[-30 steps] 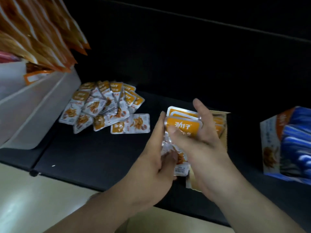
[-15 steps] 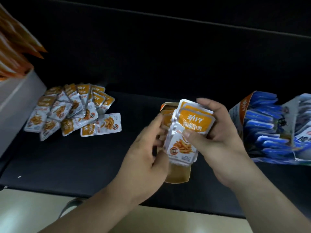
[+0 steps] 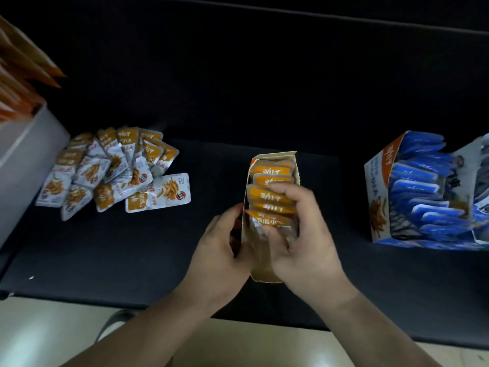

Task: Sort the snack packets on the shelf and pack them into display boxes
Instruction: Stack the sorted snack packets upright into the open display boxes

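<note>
On the dark shelf (image 3: 158,247), above pale floor (image 3: 39,327), the left hand (image 3: 219,258) grips the central display box (image 3: 260,271). The right hand (image 3: 304,247) clamps its orange packets (image 3: 270,170), printed "劲仔" upside down. At left lie loose packets (image 3: 111,170).

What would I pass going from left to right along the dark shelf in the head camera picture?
Grey-white box → pile of loose orange packets → left hand → orange display box → blue display box. The right hand, gripping boxed packets in the orange box, overlaps it, so I skip it.
</note>
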`<state>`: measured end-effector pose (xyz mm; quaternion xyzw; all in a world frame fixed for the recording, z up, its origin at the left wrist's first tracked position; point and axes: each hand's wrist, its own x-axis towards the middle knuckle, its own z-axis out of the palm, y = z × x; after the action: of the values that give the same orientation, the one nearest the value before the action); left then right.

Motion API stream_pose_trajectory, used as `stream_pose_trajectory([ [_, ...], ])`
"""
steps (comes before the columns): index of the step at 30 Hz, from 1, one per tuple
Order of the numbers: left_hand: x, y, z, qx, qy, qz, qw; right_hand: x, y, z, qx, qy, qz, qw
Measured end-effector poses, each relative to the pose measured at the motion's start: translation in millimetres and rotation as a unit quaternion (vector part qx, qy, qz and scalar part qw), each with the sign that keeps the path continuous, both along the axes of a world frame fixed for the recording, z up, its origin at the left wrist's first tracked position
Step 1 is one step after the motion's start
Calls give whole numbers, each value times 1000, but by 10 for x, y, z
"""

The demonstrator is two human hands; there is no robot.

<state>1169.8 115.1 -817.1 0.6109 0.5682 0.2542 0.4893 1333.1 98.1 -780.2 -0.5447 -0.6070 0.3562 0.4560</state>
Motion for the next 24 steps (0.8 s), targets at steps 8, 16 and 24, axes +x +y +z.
stream_pose_trajectory([
  [8, -89, -29, -60, 4, 16, 0, 1000, 271, 167, -313, 106, -318, -100, 937],
  [16, -83, -15, -50, -1, 15, 0, 1000, 217, 125, -295, -211, -165, -128, 955],
  [24, -19, 78, -2, -37, -16, 2, 999, 129, 217, -253, -259, -252, -167, 917],
])
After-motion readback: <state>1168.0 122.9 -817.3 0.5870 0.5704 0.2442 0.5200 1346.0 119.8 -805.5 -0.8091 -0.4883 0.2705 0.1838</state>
